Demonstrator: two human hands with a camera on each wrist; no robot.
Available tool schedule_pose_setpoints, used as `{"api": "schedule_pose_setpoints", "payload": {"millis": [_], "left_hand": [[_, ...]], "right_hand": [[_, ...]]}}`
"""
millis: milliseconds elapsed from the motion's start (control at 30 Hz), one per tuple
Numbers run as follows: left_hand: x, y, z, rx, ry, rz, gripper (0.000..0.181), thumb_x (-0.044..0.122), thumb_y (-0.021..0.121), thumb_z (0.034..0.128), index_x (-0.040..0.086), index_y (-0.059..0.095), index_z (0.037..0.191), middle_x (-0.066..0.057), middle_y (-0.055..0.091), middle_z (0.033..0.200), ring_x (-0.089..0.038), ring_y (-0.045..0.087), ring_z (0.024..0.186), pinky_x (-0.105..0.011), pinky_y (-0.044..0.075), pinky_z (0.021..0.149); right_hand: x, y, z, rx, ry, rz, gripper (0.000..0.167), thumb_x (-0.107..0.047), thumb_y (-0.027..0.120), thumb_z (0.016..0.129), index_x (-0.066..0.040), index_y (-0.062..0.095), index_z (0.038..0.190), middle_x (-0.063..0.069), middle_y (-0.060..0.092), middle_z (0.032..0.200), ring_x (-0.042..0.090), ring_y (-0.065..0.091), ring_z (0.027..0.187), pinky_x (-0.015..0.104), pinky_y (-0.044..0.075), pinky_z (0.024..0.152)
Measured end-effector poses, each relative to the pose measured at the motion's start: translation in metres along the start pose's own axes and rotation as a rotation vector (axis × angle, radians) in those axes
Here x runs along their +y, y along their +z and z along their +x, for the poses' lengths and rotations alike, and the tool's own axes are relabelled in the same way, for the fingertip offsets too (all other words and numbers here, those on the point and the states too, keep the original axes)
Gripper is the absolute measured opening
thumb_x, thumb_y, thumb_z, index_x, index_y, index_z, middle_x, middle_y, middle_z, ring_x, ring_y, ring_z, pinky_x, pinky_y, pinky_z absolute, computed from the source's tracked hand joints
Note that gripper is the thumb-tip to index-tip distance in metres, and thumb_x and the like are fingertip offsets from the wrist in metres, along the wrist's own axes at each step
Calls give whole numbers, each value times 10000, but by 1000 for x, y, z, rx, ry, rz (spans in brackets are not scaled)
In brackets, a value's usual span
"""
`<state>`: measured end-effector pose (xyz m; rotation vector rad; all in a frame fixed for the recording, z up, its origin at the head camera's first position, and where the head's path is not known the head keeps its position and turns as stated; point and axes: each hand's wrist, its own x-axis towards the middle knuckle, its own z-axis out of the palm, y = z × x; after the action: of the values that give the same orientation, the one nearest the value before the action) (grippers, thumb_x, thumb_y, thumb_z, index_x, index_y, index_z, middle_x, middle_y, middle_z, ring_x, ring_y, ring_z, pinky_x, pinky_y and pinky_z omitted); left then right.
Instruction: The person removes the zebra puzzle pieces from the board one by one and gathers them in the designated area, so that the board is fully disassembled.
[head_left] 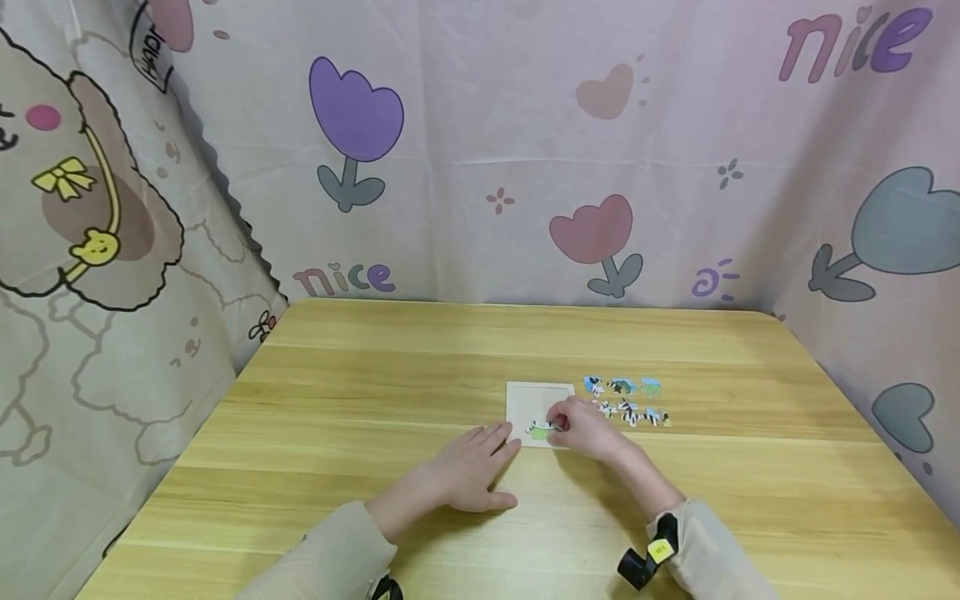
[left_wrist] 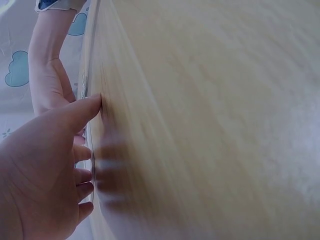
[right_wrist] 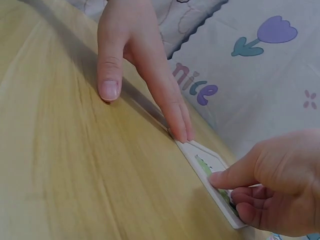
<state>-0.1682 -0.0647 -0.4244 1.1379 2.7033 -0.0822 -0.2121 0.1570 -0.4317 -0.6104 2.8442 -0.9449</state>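
A small white puzzle tray (head_left: 534, 400) lies flat on the table, with green-and-white picture pieces (head_left: 537, 432) along its near edge. My left hand (head_left: 474, 468) has its fingers extended, the fingertips touching the tray's left edge and the thumb spread apart on the wood. At the tray's lower right, my right hand (head_left: 588, 429) pinches a puzzle piece with thumb and curled fingers, low over the tray. In the right wrist view the thumb lies at the green piece (right_wrist: 204, 167), and the fingers partly hide what they hold.
Several loose puzzle pieces (head_left: 628, 413) with animal pictures lie in two rows right of the tray. The wooden table (head_left: 360, 367) backs onto a printed curtain (head_left: 465, 108), and another curtain (head_left: 82, 350) hangs along its left side.
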Motion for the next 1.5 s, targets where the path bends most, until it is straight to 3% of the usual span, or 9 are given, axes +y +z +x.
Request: {"api": "schedule_pose_setpoints", "payload": {"millis": [400, 1033, 1267, 1500], "left_hand": [[-2, 2, 0, 5, 4, -11, 800, 627, 418, 879, 113, 261, 1472, -123, 156, 1530, -236, 137, 1399, -369, 170, 1123], [0, -2, -1, -6, -2, -15, 796, 621, 420, 880, 118, 255, 1474, -117, 154, 1531, -232, 136, 1400, -362, 168, 1125], [0, -2, -1, 1, 5, -16, 794, 616, 431, 880, 112, 265, 1470, -121, 164, 1529, -235, 143, 1399, -370, 172, 1124], [-1, -1, -1, 5, 10, -11, 794, 617, 424, 882, 109, 261, 1471, -127, 162, 1528, -243, 153, 1396, -372, 173, 1124]], "right_hand": [[-1, 3, 2, 14, 58, 63, 223, 4, 723, 698, -79, 554, 817, -16, 513, 710, 138, 460, 653, 294, 394, 631], [5, 0, -7, 22, -31, 193, 125, 16, 640, 818, -58, 542, 839, -12, 533, 718, 123, 486, 655, 228, 437, 558], [7, -19, -15, 88, 19, 214, 109, -11, 652, 825, -58, 560, 860, -4, 557, 763, 135, 521, 709, 245, 462, 610], [33, -39, -34, 129, 58, 251, 93, -21, 651, 829, -34, 587, 895, 20, 573, 778, 143, 532, 708, 235, 464, 578]]}}
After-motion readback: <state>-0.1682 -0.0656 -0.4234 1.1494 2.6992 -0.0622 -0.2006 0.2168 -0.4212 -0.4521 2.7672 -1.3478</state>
